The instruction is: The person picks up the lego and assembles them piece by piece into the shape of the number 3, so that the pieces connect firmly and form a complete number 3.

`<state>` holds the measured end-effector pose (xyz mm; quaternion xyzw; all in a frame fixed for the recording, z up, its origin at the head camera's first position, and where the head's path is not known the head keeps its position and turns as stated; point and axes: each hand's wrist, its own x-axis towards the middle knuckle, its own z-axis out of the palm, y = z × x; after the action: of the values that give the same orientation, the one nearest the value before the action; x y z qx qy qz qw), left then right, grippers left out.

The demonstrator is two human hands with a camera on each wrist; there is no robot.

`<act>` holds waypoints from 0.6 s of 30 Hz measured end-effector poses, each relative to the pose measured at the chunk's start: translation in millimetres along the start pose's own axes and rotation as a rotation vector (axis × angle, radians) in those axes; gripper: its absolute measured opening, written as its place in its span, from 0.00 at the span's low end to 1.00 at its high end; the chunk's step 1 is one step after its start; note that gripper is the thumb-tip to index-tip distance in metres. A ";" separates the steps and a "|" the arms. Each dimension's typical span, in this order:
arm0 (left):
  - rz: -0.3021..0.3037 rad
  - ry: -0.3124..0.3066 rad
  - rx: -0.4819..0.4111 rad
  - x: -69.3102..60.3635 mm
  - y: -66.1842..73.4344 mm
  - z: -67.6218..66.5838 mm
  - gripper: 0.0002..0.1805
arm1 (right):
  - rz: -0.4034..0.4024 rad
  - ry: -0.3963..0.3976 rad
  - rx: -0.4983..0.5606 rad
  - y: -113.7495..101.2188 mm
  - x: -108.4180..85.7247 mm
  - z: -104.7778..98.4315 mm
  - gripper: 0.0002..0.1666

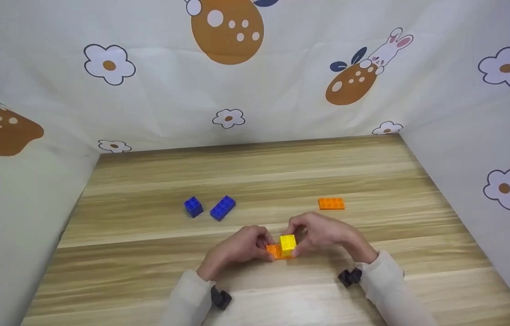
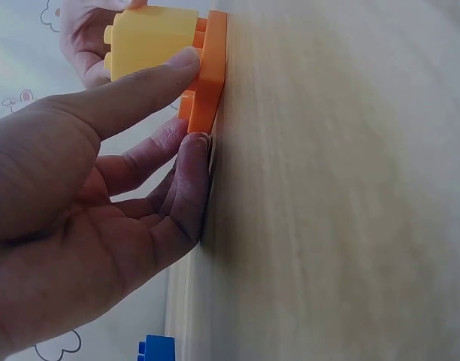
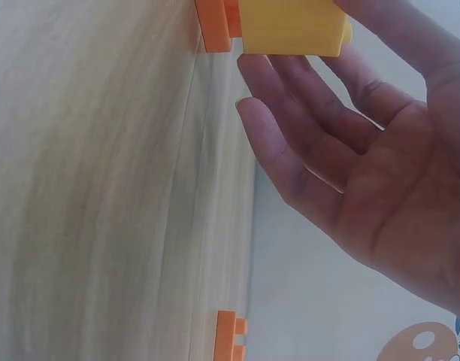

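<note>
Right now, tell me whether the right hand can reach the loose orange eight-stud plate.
Probably yes: nothing shows between the right hand and the loose orange eight-stud plate, but it would first need to release the yellow brick it holds.

No lettering, brand, number or sign legible from where I stand. Table (image 1: 137, 285): none. Bricks (image 1: 288, 244) on table: none made out, faces too small to tell. Cloth (image 1: 169, 99) behind table: none.

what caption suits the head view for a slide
Left grip holds an orange plate, right grip a yellow block over it; two blue blocks and another orange plate lie beyond.
</note>
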<state>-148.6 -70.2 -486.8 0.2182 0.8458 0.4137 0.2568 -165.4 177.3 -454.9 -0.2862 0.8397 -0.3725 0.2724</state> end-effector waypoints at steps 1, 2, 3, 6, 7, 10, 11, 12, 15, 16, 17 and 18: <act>0.003 0.002 0.000 0.0 -0.2 0.1 0.12 | -0.005 -0.002 0.004 0.5 0.3 0.5 0.17; 0.006 0.004 0.002 0.0 -0.3 0.0 0.12 | -0.008 -0.006 0.013 0.9 0.5 0.9 0.17; 0.010 0.006 0.004 0.1 -0.4 0.1 0.12 | -0.007 -0.010 0.024 1.2 0.6 1.2 0.17; 0.022 0.009 0.008 0.5 -0.1 0.2 0.12 | -0.004 -0.027 0.069 2.0 0.6 2.3 0.17; 0.024 0.009 0.007 0.7 0.1 0.3 0.12 | -0.001 -0.030 0.084 2.3 0.4 2.4 0.17; 0.022 0.007 0.011 1.3 0.1 0.7 0.12 | 0.025 -0.039 0.132 2.1 -0.1 2.8 0.16; 0.025 0.006 0.011 1.3 0.1 0.9 0.12 | 0.034 -0.040 0.140 2.1 -0.1 2.9 0.16; 0.028 0.006 0.012 1.5 0.0 1.0 0.12 | 0.043 -0.039 0.147 1.9 -0.1 2.9 0.16; 0.037 0.006 0.018 1.7 0.0 1.2 0.12 | 0.065 -0.036 0.155 0.1 -0.5 2.5 0.16; 0.037 0.007 0.017 1.5 0.1 1.2 0.12 | 0.068 -0.031 0.144 -0.5 -0.7 2.1 0.16; 0.040 0.008 0.018 1.4 0.2 1.1 0.12 | 0.068 -0.025 0.131 -1.0 -0.8 1.8 0.16; 0.036 0.008 0.018 1.3 0.5 0.9 0.12 | 0.066 -0.020 0.120 -1.5 -1.1 1.3 0.16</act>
<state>-148.9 -68.6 -487.2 0.2340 0.8464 0.4114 0.2442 -163.3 176.5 -454.3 -0.2455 0.8221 -0.4099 0.3096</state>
